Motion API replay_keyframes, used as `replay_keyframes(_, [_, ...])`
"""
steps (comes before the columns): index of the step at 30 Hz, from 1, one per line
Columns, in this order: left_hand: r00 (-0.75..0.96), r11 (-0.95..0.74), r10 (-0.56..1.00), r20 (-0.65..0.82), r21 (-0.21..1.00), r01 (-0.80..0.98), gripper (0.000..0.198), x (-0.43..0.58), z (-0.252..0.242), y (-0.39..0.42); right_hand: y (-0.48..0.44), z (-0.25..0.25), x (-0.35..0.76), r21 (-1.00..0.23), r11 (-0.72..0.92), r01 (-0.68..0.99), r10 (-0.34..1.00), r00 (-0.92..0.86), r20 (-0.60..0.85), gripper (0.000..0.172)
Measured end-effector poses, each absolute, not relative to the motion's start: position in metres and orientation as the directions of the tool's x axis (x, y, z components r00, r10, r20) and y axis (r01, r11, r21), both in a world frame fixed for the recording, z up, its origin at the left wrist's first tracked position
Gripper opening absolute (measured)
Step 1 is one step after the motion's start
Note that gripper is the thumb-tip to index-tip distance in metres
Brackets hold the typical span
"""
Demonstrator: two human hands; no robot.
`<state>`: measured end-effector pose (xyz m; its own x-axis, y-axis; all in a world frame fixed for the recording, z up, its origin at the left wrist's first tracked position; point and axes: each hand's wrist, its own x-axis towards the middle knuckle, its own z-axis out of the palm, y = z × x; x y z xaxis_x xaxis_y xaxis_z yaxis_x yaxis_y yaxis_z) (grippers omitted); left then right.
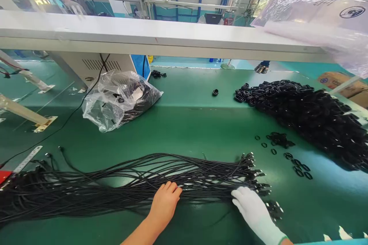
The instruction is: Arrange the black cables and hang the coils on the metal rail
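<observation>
Both hands lay flat and open, left hand (164,202) bare, right hand (249,204) gloved, pinning the cables (126,183) to the desk (186,122), seemingly to steady them.

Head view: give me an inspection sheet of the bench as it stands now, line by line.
Surface: green bench top, marked but flat.
Job's things: bundle of black cables lying across the near edge, connector ends fanned to the right.
Clutter: large heap of black rings at right, loose rings beside it, clear plastic bag with dark parts.
Grippers: bare left hand flat on the cables; gloved right hand on the connector ends; grip cannot be told.
Cables: one thin black lead runs from the white machine.
Surroundings: white shelf overhead, cardboard box far right.
</observation>
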<state>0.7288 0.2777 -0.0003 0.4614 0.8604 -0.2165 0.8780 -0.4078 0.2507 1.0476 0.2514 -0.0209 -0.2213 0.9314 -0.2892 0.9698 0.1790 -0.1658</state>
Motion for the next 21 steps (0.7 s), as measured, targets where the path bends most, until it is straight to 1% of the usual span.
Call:
replay_keyframes(2, [0.467, -0.406, 0.857, -0.216, 0.274, 0.872, 0.010, 0.727, 0.004, 0.277, 0.264, -0.010, 1.052, -0.212, 0.182, 0.960, 0.919, -0.242, -0.310, 0.020])
replay_keyframes(4, [0.467, -0.398, 0.860, -0.205, 0.305, 0.865, 0.011, 0.727, 0.008, 0.276, 0.279, 0.001, 1.058, -0.235, 0.147, 0.961, 0.932, -0.214, -0.292, 0.024])
replay_keyframes(5, [0.460, -0.390, 0.868, -0.188, 0.316, 0.865, 0.011, 0.729, 0.010, 0.278, 0.288, 0.006, 1.062, -0.222, 0.122, 0.967, 0.947, -0.181, -0.265, 0.029])
replay_keyframes(7, [0.439, -0.377, 0.889, -0.132, 0.332, 0.864, 0.012, 0.738, 0.013, 0.291, 0.312, 0.012, 1.067, -0.114, 0.092, 0.989, 0.979, -0.111, -0.172, 0.034])
replay_keyframes(8, [0.427, -0.375, 0.900, -0.092, 0.338, 0.863, 0.015, 0.746, 0.014, 0.303, 0.325, 0.013, 1.069, -0.087, 0.100, 0.991, 0.978, -0.114, -0.173, 0.038])
replay_keyframes(9, [0.419, -0.378, 0.906, -0.052, 0.343, 0.860, 0.019, 0.756, 0.014, 0.318, 0.337, 0.014, 1.070, -0.074, 0.123, 0.990, 0.972, -0.135, -0.194, 0.037])
replay_keyframes(10, [0.416, -0.386, 0.909, -0.013, 0.350, 0.854, 0.026, 0.767, 0.013, 0.333, 0.349, 0.014, 1.071, -0.067, 0.155, 0.986, 0.960, -0.166, -0.226, 0.032])
replay_keyframes(12, [0.415, -0.395, 0.909, 0.021, 0.360, 0.845, 0.037, 0.792, 0.010, 0.364, 0.370, 0.017, 1.072, -0.065, 0.206, 0.976, 0.933, -0.216, -0.289, 0.017])
replay_keyframes(13, [0.440, -0.413, 0.898, 0.010, 0.369, 0.833, 0.037, 0.803, 0.007, 0.376, 0.377, 0.019, 1.072, -0.058, 0.215, 0.975, 0.925, -0.222, -0.308, 0.012])
replay_keyframes(14, [0.472, -0.433, 0.882, -0.013, 0.378, 0.819, 0.035, 0.813, 0.004, 0.386, 0.384, 0.021, 1.072, -0.046, 0.211, 0.976, 0.924, -0.214, -0.317, 0.012])
replay_keyframes(17, [0.495, -0.429, 0.864, -0.090, 0.383, 0.818, 0.024, 0.830, -0.006, 0.398, 0.393, 0.028, 1.074, -0.005, 0.169, 0.986, 0.933, -0.161, -0.321, 0.021])
replay_keyframes(19, [0.470, -0.400, 0.876, -0.110, 0.380, 0.834, 0.024, 0.834, -0.011, 0.398, 0.392, 0.029, 1.075, 0.009, 0.159, 0.987, 0.930, -0.147, -0.337, 0.026])
replay_keyframes(21, [0.462, -0.388, 0.879, -0.117, 0.387, 0.836, 0.025, 0.839, -0.014, 0.397, 0.387, 0.027, 1.075, 0.010, 0.171, 0.985, 0.918, -0.156, -0.365, 0.037])
